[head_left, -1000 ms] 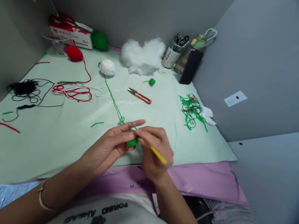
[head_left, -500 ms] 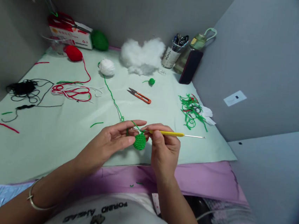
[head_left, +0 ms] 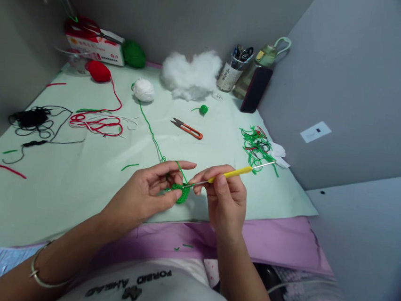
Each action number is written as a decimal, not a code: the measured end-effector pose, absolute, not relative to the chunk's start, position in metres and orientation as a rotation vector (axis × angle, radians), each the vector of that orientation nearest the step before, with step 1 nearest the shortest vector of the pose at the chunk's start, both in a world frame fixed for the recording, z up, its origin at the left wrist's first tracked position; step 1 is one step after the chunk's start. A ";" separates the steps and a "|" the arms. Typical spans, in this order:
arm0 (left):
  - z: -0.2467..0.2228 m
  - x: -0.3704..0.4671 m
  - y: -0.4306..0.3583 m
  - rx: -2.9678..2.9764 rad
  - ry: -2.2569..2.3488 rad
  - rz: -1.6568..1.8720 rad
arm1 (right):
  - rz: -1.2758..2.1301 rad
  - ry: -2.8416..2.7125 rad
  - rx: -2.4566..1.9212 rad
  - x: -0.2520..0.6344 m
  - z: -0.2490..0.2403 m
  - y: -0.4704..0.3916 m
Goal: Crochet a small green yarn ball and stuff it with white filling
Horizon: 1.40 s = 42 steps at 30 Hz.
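Near the front edge of the table, my left hand (head_left: 152, 187) pinches a small green crocheted piece (head_left: 183, 194) between thumb and fingers. Green yarn (head_left: 150, 129) runs over its raised index finger and back toward a white yarn ball (head_left: 144, 90). My right hand (head_left: 227, 198) is closed on the yellow handle of a crochet hook (head_left: 233, 173). The hook's thin left end meets the top of the green piece, while its other metal end points up to the right. My left fingertips partly cover the piece.
Orange snips (head_left: 188, 129) lie behind my hands. Further back are white stuffing (head_left: 191, 75), a pen cup (head_left: 230, 73), a bottle and a phone (head_left: 256, 90). Yarn scraps (head_left: 256, 148) lie right; red (head_left: 99, 71) and black yarn (head_left: 32, 118) lie left.
My right hand has shifted slightly right, and the hook has tilted, its right end now higher. The green piece has turned and moved slightly left in my left hand.
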State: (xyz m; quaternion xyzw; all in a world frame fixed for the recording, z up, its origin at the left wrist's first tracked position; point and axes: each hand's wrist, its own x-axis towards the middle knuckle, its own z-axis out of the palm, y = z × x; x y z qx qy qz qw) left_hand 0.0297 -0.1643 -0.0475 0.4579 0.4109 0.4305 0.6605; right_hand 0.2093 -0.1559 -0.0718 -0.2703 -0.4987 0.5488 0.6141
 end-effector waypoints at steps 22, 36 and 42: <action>-0.055 0.031 -0.162 0.578 0.792 0.992 | 0.530 -1.465 -0.770 0.201 -0.075 -0.167; -0.056 0.041 -0.163 0.537 0.718 1.012 | 0.347 -1.688 -0.832 0.199 -0.078 -0.171; -0.053 0.037 -0.161 0.568 0.745 1.027 | 0.941 -1.196 -0.743 0.197 -0.073 -0.161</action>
